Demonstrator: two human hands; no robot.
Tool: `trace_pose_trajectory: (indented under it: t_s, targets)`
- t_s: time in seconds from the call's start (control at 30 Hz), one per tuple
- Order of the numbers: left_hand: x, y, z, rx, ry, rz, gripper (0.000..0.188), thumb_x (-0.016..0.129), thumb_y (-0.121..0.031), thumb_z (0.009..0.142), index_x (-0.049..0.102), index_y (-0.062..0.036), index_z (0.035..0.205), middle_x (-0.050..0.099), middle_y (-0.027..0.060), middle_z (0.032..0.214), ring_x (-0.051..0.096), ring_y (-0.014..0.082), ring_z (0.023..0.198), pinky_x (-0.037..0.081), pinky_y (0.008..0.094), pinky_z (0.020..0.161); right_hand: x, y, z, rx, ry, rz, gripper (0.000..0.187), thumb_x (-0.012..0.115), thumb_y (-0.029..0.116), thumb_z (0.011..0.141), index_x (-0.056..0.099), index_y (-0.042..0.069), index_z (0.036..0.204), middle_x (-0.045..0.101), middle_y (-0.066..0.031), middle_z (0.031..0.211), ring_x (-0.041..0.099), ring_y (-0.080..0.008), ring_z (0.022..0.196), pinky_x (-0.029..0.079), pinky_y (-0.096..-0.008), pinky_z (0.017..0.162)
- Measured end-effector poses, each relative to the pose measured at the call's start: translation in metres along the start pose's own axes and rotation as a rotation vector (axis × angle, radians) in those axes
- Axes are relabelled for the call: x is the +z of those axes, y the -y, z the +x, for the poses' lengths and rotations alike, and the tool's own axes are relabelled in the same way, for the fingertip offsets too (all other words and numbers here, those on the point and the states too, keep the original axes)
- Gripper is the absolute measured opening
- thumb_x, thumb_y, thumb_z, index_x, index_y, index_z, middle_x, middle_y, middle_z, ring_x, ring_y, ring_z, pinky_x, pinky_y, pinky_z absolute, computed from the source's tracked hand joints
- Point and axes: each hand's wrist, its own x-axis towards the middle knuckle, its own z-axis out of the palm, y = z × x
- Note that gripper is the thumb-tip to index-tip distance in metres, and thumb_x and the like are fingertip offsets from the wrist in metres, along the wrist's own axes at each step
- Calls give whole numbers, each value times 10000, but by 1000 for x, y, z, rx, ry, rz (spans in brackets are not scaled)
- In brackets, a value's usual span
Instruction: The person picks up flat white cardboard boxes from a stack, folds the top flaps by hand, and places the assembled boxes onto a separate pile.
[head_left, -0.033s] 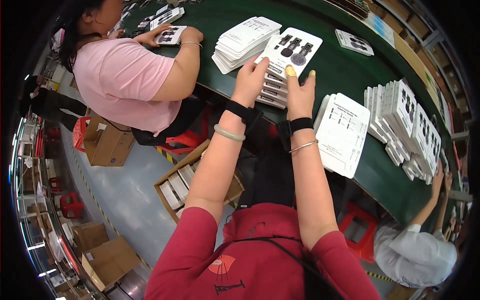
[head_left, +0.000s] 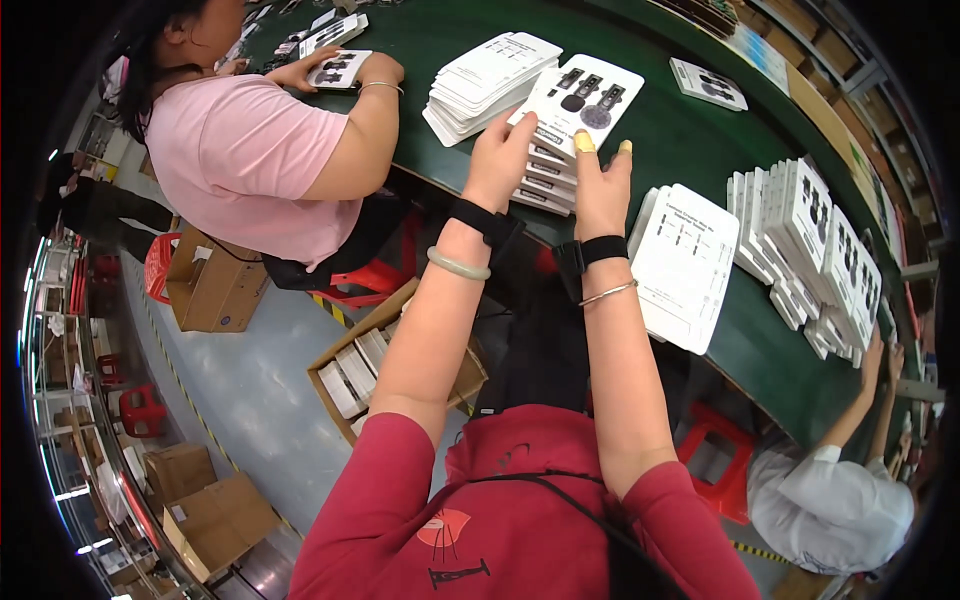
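Note:
A stack of flat white boxes [head_left: 547, 192] stands near the table's front edge, its top box [head_left: 615, 75] printed with small black clip-on devices. My left hand [head_left: 498, 160] grips the top box at its near left corner, thumb on the face. On the near right side my right hand [head_left: 602, 195] holds the same box, with yellow coverings on two fingertips. Both hands' lower fingers are partly hidden. Just left of the boxes lies a pile of white printed cards [head_left: 485, 85]. Right of my right hand is another pile of white cards [head_left: 685, 265].
Leaning rows of similar white boxes [head_left: 810, 235] stand farther right on the green table [head_left: 655, 145]. One box [head_left: 708, 84] lies at the back. A co-worker in pink [head_left: 255, 150] handles a box at left; another in white [head_left: 830, 510] sits right. An open carton [head_left: 325, 385] stands below.

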Motion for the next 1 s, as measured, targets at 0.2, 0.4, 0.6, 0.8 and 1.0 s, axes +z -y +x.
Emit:
trace_pose_trajectory:
  t_s: [0.2, 0.4, 0.6, 0.8, 1.0]
  targets:
    - [-5, 3, 6, 8, -8, 35, 490, 652, -305, 973, 609, 63, 1294, 690, 85, 1076, 608, 111, 973, 471, 247, 847, -22, 22, -31, -73, 6, 36, 825, 685, 275, 947, 232, -93, 1530, 343, -309, 1540, 384, -314, 1422, 333, -347, 1137]
    - [-9, 1, 11, 94, -49, 104, 504, 653, -319, 975, 607, 86, 1271, 681, 113, 1138, 601, 144, 1040, 467, 262, 897, -85, 76, -95, -294, 293, 84, 673, 649, 159, 957, 330, -63, 1506, 399, -284, 1520, 403, -316, 1420, 323, -361, 1148]
    - [-10, -14, -7, 98, -75, 193, 503, 642, -311, 977, 600, 100, 1264, 653, 175, 1221, 597, 187, 1106, 458, 273, 941, -172, 77, -119, -497, 305, -254, 537, 640, 106, 934, 489, -1, 1438, 450, -235, 1511, 431, -306, 1411, 333, -362, 1145]
    - [49, -23, -112, 596, -213, 527, 563, 676, -349, 952, 566, 75, 1307, 628, 183, 1078, 603, 207, 923, 502, 343, 842, -242, 42, -107, -493, 102, -469, 493, 624, 90, 937, 524, 13, 1414, 470, -229, 1496, 441, -321, 1404, 336, -368, 1146]
    - [75, 69, -103, 116, 276, 647, 500, 685, -286, 953, 586, 73, 1286, 649, 145, 1043, 615, 206, 848, 510, 307, 760, -264, 18, -107, -364, 171, -521, 475, 610, 88, 944, 532, 25, 1408, 475, -212, 1497, 447, -325, 1398, 343, -375, 1144]
